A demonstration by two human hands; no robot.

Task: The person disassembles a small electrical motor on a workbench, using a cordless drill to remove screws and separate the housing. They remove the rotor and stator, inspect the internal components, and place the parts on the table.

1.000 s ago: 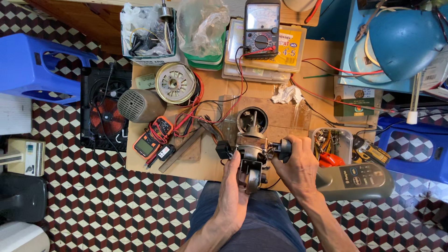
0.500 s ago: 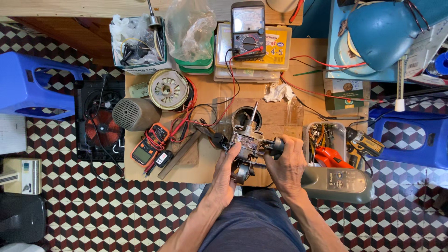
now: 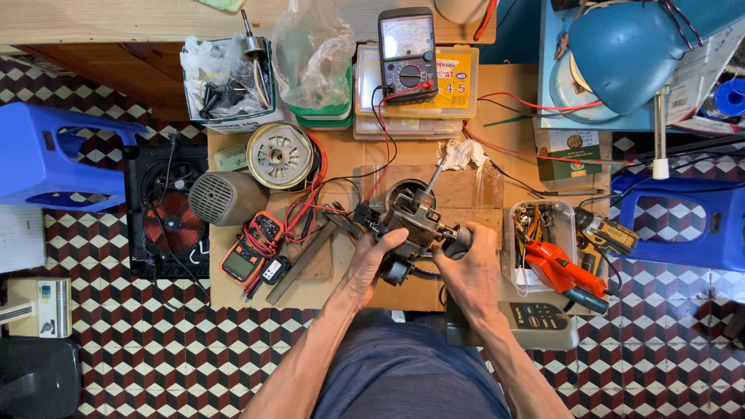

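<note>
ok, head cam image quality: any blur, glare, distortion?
Head view: sharp overall, with even, soft lighting and faint shadows. Both hands' grip on the motor assembly is crisp, left hand and right hand alike. The plastic bag shows mild sheen. Wide-angle lens bends the edges: the blue stool looks curved.

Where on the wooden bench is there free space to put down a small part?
Bare wood shows on the bench between the yellow case and the red wires, and at the front left corner below the orange meter. The middle is crowded: the motor in the left hand and right hand.
</note>
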